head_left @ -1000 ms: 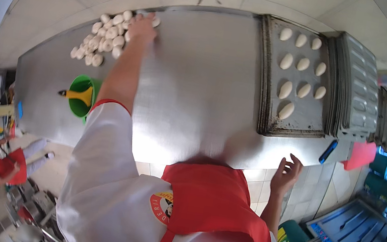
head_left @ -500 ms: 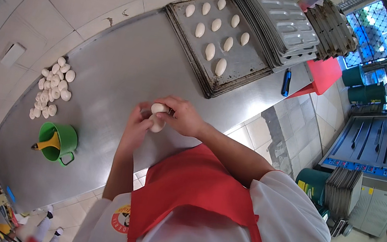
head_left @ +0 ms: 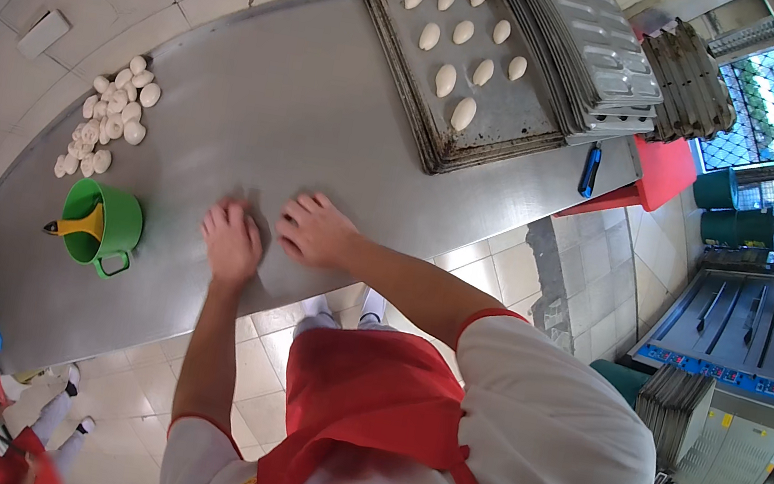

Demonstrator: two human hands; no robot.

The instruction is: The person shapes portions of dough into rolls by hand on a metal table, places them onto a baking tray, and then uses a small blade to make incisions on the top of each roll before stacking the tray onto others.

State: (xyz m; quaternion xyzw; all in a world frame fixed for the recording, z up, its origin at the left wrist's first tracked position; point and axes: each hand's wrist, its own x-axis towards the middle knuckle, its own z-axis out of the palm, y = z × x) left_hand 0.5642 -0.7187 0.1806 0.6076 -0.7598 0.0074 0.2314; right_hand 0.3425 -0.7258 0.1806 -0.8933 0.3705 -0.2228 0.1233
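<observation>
Both hands are down on the steel table (head_left: pixel 261 80), side by side near its front edge. My left hand (head_left: pixel 232 240) has curled fingers, palm down, and whatever lies under it is hidden. Just to the right, my right hand (head_left: pixel 316 229) is cupped in the same way, its palm side out of sight. Forward and right of them, a dark baking tray (head_left: pixel 519 111) bears several oval white dough pieces (head_left: pixel 464 113) in loose rows. A heap of round white dough balls (head_left: pixel 114 113) lies at the far left.
A green mug (head_left: pixel 120 230) with a yellow-handled tool (head_left: pixel 84 224) in it stands left of my hands. Stacked moulded pans (head_left: pixel 590 46) rise beside the tray. A blue cutter (head_left: pixel 590 171) lies near the right edge. Another person (head_left: pixel 34 460) is at lower left.
My hands held two white dough balls together in the air; now they are lowered onto the table, apart, palms down. The dough balls are no longer visible. The view has shifted.
</observation>
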